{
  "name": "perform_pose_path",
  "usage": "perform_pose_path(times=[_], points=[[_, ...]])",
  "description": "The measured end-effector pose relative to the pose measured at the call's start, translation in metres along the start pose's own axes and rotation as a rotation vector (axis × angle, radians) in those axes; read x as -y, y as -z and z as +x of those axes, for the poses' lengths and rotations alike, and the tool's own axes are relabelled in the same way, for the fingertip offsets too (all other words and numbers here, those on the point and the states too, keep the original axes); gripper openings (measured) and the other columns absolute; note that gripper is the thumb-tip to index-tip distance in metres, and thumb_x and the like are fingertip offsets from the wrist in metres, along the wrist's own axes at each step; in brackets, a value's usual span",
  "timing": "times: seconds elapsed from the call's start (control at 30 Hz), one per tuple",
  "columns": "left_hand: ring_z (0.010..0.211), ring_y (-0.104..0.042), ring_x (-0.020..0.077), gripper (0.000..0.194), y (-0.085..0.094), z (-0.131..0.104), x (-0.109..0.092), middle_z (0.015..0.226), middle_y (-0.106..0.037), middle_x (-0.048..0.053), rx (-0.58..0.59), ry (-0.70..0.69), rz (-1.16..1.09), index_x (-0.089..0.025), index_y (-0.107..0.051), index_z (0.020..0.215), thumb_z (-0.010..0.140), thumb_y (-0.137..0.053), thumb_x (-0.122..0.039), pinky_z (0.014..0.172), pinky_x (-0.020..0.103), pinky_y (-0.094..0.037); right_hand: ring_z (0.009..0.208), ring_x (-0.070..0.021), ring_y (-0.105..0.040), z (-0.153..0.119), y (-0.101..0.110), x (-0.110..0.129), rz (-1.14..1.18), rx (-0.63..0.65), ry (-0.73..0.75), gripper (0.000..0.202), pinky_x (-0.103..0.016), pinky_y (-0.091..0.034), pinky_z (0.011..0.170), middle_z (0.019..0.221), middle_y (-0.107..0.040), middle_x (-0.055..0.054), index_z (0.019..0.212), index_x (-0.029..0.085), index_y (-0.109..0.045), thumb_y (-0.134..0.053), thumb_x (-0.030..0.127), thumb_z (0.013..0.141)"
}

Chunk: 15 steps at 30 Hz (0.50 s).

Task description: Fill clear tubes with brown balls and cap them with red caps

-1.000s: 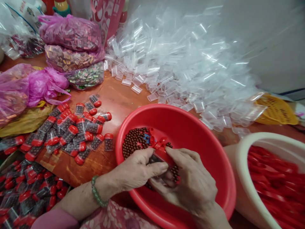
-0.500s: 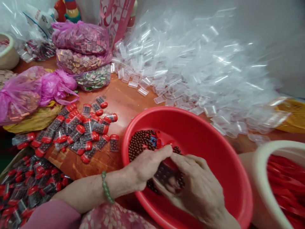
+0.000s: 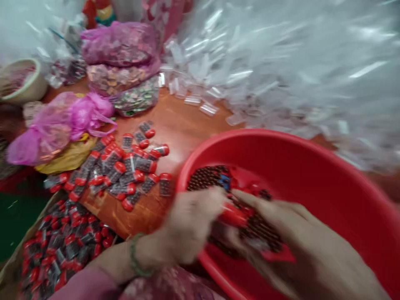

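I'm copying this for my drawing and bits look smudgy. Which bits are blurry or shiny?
Head view: left hand and right hand smeared, fine edges lost; head view, top right: clear plastic pieces streaked, with white glare; head view, left: small see-through containers with red caps look crisper, though soft; head view, middle: pale shine on the orange-brown table.

1 blurred red-capped container point(image 3: 233, 214) is tilted over the red basin point(image 3: 290, 156).

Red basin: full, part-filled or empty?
Part-filled: brown beads lie in the red basin, but much of its inner wall is bare.
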<state>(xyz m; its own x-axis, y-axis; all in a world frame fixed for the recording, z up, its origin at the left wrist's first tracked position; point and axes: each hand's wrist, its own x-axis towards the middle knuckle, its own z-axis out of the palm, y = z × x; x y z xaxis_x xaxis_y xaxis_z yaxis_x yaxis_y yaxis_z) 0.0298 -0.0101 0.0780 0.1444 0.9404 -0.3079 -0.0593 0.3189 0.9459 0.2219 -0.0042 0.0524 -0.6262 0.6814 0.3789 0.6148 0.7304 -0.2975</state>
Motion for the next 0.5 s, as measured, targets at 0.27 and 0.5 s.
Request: perform_pose_path(times=[0.27,0.5], points=[[0.079,-0.061,0.0214,0.031,0.138,0.029,0.034,0.079,-0.065,0.002,-0.77,-0.396,0.992,-0.019,-0.067,0.09,0.091,-0.049,-0.043,0.077,0.038,-0.047,0.081,-0.0206,-0.066,-0.007,0.008,-0.08,-0.106,0.545,-0.486,0.016,-0.03,-0.047,0.07,0.093,-0.068,-0.009,0.102,0.017,-0.06,-0.049,0.023,0.092],[0.131,-0.043,0.0306,0.038,0.133,0.035,0.032,0.135,-0.054,0.0,-0.684,-0.637,1.032,-0.027,-0.049,0.131,0.093,-0.049,-0.03,0.112,0.049,-0.03,0.072,-0.0223,-0.064,-0.01,-0.008,-0.091,-0.144,0.721,-0.617,0.016,-0.029,-0.04,0.06,0.083,-0.068,-0.009,0.092,0.017,-0.055,-0.058,0.032,0.089]])
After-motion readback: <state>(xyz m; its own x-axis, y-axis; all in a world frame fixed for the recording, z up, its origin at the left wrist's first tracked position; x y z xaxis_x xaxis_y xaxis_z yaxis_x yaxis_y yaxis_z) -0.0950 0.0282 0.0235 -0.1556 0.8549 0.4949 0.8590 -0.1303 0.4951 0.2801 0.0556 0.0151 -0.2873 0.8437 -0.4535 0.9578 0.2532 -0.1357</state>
